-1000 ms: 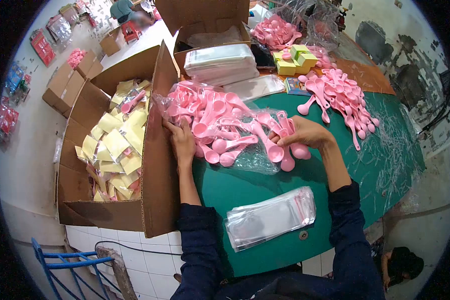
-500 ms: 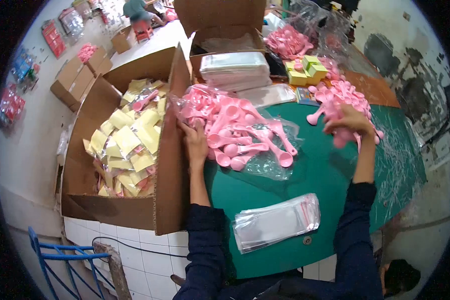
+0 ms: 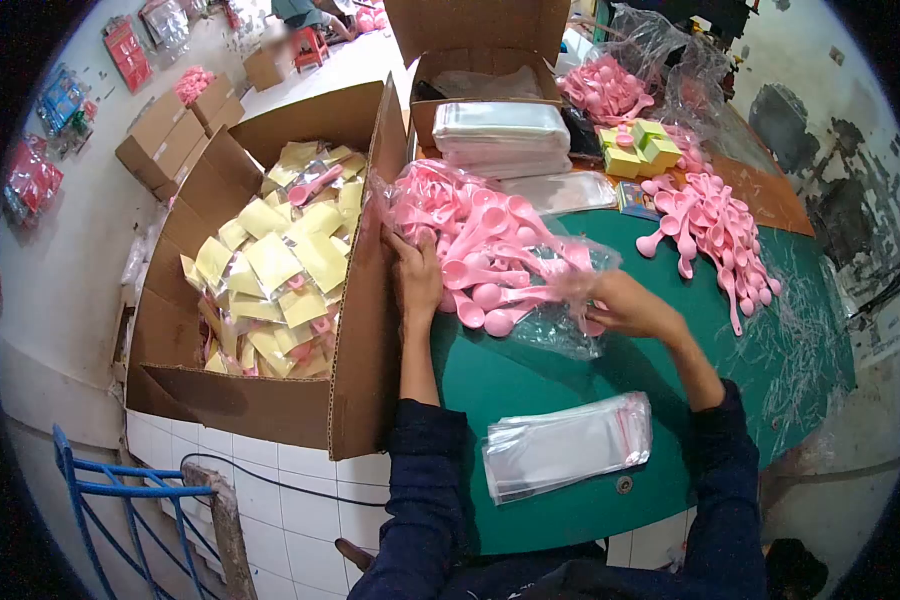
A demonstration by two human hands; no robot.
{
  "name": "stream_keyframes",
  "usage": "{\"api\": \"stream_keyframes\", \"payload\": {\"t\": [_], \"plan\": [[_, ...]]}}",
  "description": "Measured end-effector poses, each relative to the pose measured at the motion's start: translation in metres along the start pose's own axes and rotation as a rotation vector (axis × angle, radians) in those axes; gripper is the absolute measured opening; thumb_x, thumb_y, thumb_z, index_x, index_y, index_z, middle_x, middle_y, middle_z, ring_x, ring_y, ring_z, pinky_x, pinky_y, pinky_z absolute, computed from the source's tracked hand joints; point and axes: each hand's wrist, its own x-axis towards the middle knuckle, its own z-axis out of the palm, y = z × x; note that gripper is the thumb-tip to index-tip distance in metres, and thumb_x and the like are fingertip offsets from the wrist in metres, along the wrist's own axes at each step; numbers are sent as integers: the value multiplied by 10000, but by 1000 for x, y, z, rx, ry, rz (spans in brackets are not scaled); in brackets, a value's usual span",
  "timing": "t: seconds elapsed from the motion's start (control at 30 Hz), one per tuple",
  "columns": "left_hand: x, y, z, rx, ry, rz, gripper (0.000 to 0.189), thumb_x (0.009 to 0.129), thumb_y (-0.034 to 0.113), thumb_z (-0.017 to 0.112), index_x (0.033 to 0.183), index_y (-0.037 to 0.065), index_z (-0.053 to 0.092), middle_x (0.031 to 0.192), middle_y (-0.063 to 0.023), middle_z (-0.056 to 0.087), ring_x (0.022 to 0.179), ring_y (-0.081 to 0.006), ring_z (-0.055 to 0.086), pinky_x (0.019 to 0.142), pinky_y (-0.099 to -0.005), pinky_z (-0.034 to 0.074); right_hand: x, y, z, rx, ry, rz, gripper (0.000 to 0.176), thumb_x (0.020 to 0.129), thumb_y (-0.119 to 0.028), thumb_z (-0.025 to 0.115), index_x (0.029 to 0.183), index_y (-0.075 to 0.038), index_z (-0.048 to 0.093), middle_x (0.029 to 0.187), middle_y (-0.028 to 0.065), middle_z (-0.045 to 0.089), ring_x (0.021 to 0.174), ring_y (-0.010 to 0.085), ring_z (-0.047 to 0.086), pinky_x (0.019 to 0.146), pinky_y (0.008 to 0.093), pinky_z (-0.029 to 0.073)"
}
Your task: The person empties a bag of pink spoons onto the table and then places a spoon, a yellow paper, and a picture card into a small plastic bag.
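Note:
Pink measuring spoons (image 3: pixel 475 285) lie heaped in and over an opened clear plastic bag (image 3: pixel 580 340) on the green table (image 3: pixel 570 385). My left hand (image 3: pixel 417 272) is closed at the bag's left side, beside the wall of the cardboard box; its fingertips are partly hidden. At the bag's right edge, my right hand (image 3: pixel 625 303) is closed on the plastic, with spoons right by its fingers. A second pile of pink measuring spoons (image 3: pixel 720 225) lies loose at the far right of the table.
To the left stands a large cardboard box (image 3: pixel 360 300) of packets with pale yellow cards (image 3: pixel 270 260). Flat clear bags (image 3: pixel 570 450) lie in front of me. Further back are stacked clear bags (image 3: pixel 500 135), yellow-green boxes (image 3: pixel 650 150) and another open carton (image 3: pixel 485 85). A person (image 3: pixel 305 15) sits far off.
My right hand has moved left from the loose pile of spoons to the right edge of the plastic bag. The left hand stays by the bag. The whole view has shifted slightly.

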Motion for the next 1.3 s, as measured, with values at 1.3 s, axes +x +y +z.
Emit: {"api": "stream_keyframes", "payload": {"t": [1.3], "plan": [[3,-15,0,38,-24,28,707,895,363,381,1325,-89,49,1236,-376,329,1135,-470,368,957,-429,309,7,-33,26,5,168,-57,305,798,-75,456,1087,21,455,902,196,549,840,346,547,744,387,436]]}}
